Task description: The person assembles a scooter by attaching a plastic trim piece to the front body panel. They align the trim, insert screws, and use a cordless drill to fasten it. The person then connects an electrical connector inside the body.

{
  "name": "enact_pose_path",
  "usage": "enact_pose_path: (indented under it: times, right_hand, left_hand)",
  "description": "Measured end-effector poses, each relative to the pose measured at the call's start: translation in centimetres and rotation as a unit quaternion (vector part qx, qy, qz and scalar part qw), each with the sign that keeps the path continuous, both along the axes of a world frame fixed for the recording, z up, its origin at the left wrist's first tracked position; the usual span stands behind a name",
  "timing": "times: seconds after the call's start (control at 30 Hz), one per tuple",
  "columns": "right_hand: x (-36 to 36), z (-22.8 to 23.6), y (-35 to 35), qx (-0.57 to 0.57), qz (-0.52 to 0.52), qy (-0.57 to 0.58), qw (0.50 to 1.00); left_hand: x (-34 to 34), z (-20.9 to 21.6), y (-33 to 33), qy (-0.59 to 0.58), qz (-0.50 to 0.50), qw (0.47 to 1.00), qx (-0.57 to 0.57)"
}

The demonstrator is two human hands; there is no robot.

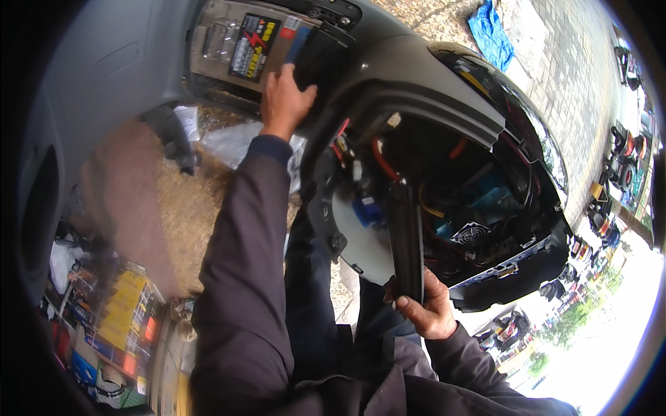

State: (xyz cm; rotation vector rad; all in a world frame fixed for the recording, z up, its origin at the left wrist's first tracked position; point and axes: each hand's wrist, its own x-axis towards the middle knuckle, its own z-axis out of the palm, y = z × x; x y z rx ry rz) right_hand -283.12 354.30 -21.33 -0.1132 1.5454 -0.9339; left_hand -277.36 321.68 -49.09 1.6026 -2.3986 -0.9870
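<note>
My left hand (286,100) reaches forward to the near right edge of a silver battery case (216,61) with a dark and yellow label and a metal handle. Its fingertips rest by a blue strip (299,44) beside a black cover (322,55), and the thumb stands apart from the fingers. In my right hand (429,308) is the lower end of a long black plastic trim piece (406,239), held upright in front of an opened scooter body (388,90). Inside that body are red cables (383,161), a blue connector (368,211) and a small fan grille (470,234).
Clear plastic wrapping (232,144) lies on the ground beneath the battery case. Boxes with a yellow panel (127,308) stand at lower left. A blue sheet (491,35) lies on the paving (565,52) at far right, with parked scooters (621,156) beyond.
</note>
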Motion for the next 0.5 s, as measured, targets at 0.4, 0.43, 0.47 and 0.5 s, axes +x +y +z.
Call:
enact_pose_path:
  times: [0.4,0.43,0.47,0.5]
  right_hand:
    - [-1.2,-0.1,0.0,-0.044,-0.263,-0.335,0.904]
    - [-1.2,0.1,0.0,-0.045,-0.257,-0.339,0.904]
    - [-1.1,0.4,0.1,-0.049,-0.255,-0.345,0.902]
    - [-1.1,0.7,0.2,-0.047,-0.254,-0.344,0.903]
  left_hand:
    - [6.5,7.8,-0.1,0.043,0.12,0.992,0.021]
    - [8.1,10.6,1.0,0.096,0.142,0.98,0.097]
    - [9.3,13.4,3.0,0.163,0.189,0.957,0.148]
    - [10.4,16.2,4.8,0.191,0.211,0.942,0.18]
